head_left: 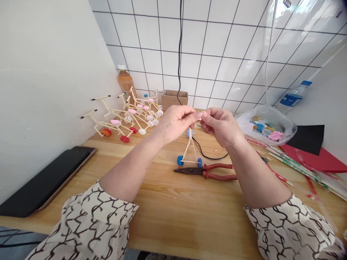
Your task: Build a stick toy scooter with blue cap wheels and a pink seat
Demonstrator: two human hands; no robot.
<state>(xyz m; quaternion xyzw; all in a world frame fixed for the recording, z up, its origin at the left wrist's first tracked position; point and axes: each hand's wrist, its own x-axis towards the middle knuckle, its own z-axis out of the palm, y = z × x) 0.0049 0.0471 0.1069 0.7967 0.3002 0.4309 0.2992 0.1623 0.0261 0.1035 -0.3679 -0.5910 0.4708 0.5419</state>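
My left hand and my right hand meet above the wooden table, fingertips pinched together on a small piece I cannot make out. Just below them stands a small stick model with blue bottle-cap wheels. It rises up to my fingers, and whether they touch it is unclear. Red-handled pliers lie on the table right in front of the model.
Several finished stick models with cap wheels stand at the back left by an orange drink bottle. A cardboard box, black cable, bag of caps, water bottle, red and black sheets, and phone surround the work spot.
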